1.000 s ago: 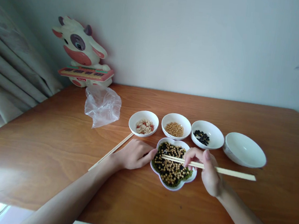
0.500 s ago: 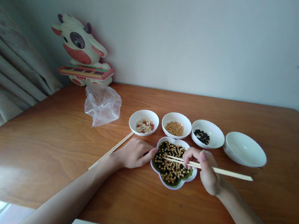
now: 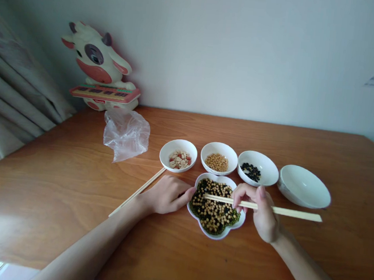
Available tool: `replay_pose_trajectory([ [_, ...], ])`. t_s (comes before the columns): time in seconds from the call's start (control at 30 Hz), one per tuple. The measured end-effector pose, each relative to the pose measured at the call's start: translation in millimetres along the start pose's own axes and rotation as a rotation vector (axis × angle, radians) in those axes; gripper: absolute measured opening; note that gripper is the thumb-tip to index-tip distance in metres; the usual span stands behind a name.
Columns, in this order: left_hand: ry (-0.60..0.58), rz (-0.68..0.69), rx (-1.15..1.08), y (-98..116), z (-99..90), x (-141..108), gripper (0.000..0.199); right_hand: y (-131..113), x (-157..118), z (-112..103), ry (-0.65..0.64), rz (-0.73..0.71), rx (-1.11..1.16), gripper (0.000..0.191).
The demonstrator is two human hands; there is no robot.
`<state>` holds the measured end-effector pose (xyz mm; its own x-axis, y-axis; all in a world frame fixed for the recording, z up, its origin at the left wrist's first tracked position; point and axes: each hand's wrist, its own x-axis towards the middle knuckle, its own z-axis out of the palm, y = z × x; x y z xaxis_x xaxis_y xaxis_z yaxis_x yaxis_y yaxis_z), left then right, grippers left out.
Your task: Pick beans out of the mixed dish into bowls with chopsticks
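My right hand (image 3: 264,212) is closed around a pair of chopsticks (image 3: 296,214), held almost level. Their tips are together among the beans in a flower-shaped dish (image 3: 216,237), which holds mixed black beans, yellow soybeans and small green beans. My left hand (image 3: 171,195) grips the dish's left rim, thumb at the edge and fingers curled. Behind the dish stand white bowls: one with pale and reddish flat pieces (image 3: 180,159), one with soybeans (image 3: 217,162), one with black beans (image 3: 250,171). A fourth white bowl (image 3: 304,185), at the right, shows no contents.
Another pair of chopsticks (image 3: 138,191) lies slantwise on the wooden table (image 3: 174,263), partly behind my left forearm. Farther back are a crumpled clear plastic bag (image 3: 126,134) and a cow-shaped toy keyboard (image 3: 103,71) by the wall. A curtain (image 3: 13,108) hangs at the left.
The chopstick tips, slightly apart before, have come together in the dish. My right hand has shifted a little to the right; my left hand stays on the rim. The view has moved slightly.
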<state>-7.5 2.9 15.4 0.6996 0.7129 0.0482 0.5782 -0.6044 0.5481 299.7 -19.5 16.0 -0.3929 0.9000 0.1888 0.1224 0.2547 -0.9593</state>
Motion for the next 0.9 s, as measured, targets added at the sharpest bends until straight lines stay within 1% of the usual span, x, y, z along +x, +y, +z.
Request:
replay_pose_trajectory([
  [0.2, 0.001, -0.001, 0.002, -1.0, 0.2, -1.1, 0.051, -4.9, -0.5, 4.1, -0.049, -0.02, -0.144, 0.074],
  [0.4, -0.008, -0.001, -0.004, -2.1, 0.7, -0.7, 0.05, -7.3, -0.8, 2.2, -0.031, -0.019, -0.174, 0.074],
  [0.6, -0.021, -0.011, 0.002, -2.5, 1.1, -1.1, 0.049, -6.7, -0.6, 0.4, -0.063, -0.025, -0.216, 0.071],
  [0.9, -0.016, -0.003, 0.006, -1.1, -0.2, -0.2, 0.051, -4.0, -0.7, -2.0, -0.072, -0.045, -0.24, 0.069],
])
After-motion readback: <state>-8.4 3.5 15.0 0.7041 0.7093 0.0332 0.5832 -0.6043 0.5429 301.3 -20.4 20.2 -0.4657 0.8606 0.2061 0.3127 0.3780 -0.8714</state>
